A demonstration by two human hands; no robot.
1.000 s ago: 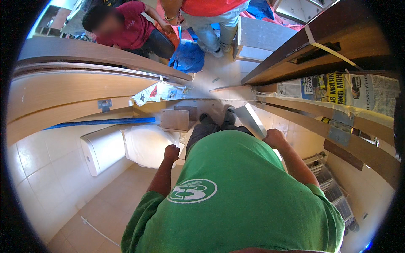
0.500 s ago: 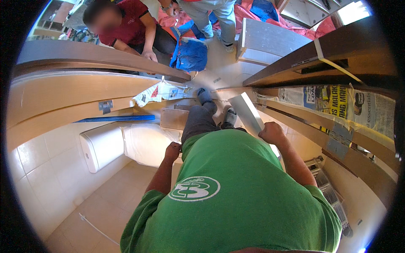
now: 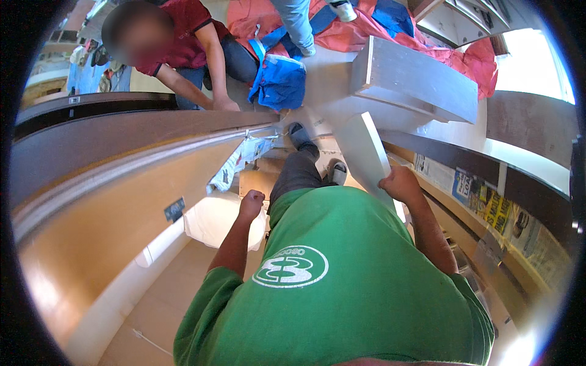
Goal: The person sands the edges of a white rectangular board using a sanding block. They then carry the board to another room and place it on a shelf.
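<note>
Apparently carrying step: right hand [image 3: 401, 184] clenched on white board [image 3: 364, 149], which slants ahead of green shirt [image 3: 372, 262], right of legs [image 3: 295, 171]. Left hand [image 3: 251, 205] curled, nothing visible inside. Next move calls for steering board clear of grey box [image 3: 418, 79].

Smooth panel [image 3: 364, 154], matt cloth shirt [image 3: 360, 274]

A white rectangular board [image 3: 361, 149] is in the right hand [image 3: 400, 183]. Ahead, a blue fabric bag [image 3: 278, 84] lies left of a long grey box [image 3: 418, 76].
</note>
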